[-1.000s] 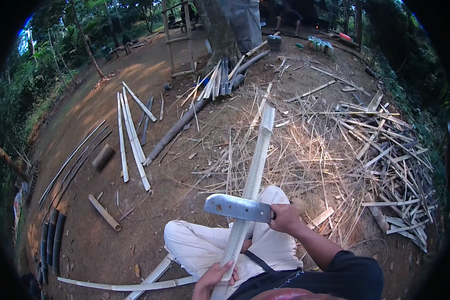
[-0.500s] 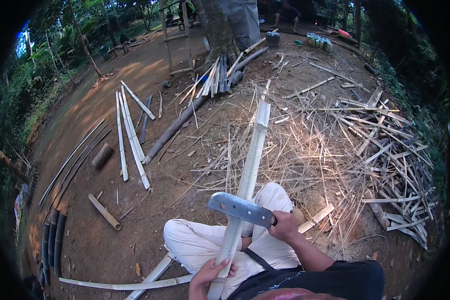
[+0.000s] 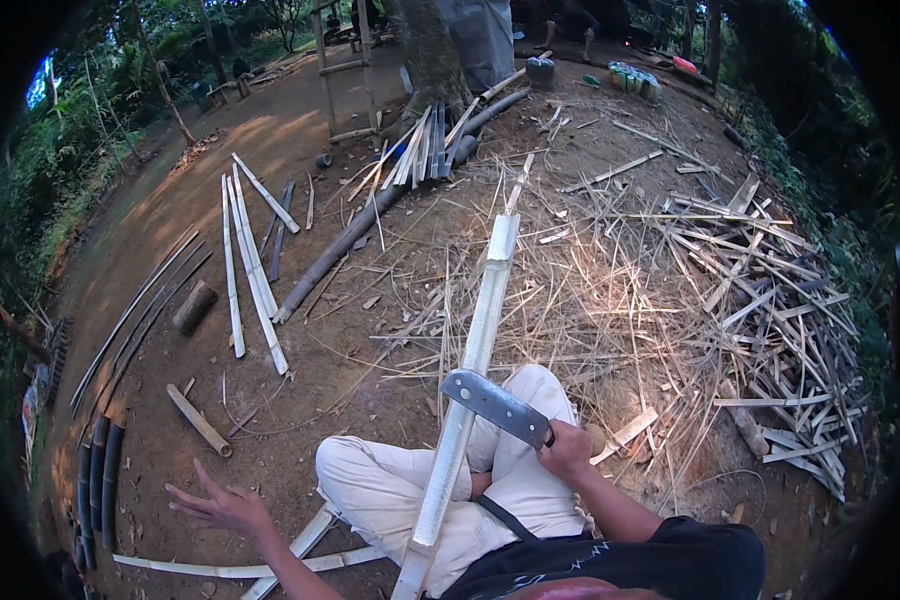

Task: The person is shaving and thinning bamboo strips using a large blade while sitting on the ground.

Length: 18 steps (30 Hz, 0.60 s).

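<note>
A long split bamboo piece (image 3: 448,455), pale inside, runs from my lap out over the ground between my knees. My right hand (image 3: 567,450) grips the dark handle of a broad cleaver (image 3: 497,405), whose blade lies across the bamboo. My left hand (image 3: 215,502) is off the bamboo, held out to the left above the soil with fingers spread and nothing in it. Below that hand and forearm are a curved bamboo strip (image 3: 200,572) and a second pale strip (image 3: 305,545) beside my leg.
Split bamboo strips (image 3: 770,310) lie heaped at right. Thin shavings (image 3: 590,300) cover the ground ahead. Loose strips (image 3: 255,255), a short bamboo stick (image 3: 198,420) and dark bamboo tubes (image 3: 98,480) lie at left. A tree trunk (image 3: 427,50) and wooden ladder (image 3: 345,70) stand behind.
My left hand has let go of the bamboo and swung out left, opening. The cleaver blade has tilted and shifted slightly right; the bamboo's far end has moved a little left.
</note>
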### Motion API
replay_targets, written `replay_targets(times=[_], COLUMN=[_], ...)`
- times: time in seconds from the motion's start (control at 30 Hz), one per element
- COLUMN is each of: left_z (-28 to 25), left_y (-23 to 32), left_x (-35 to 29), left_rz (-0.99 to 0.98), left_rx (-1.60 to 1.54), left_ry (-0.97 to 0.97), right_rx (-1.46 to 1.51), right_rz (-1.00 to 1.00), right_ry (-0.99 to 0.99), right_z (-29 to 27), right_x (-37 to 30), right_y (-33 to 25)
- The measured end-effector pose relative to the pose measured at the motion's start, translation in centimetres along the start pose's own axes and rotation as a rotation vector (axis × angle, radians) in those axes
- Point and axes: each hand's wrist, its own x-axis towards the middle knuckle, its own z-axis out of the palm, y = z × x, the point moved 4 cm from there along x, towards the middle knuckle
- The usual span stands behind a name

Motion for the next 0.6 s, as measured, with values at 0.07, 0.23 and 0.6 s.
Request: replay_targets(times=[0.07, 0.23, 0.6], left_z=[2.2, 9.5, 6.5], left_y=[-4.7, -5.0, 20.1], left_x=[1.4, -0.4, -16.7], left_rz=[-0.138, -0.539, -0.299], left_rx=[-0.059, 0.186, -1.184], left_ry=[0.015, -0.452, -1.334], right_rx=[-0.005, -0.028, -0.034], right_rz=[-0.024, -0.012, -0.012], right_ry=[-0.011, 0.048, 0.046], right_z=[0.4, 0.5, 1.2], right_x=[-0.5, -0.8, -0.5], right_y=[0.3, 1.5, 0.4])
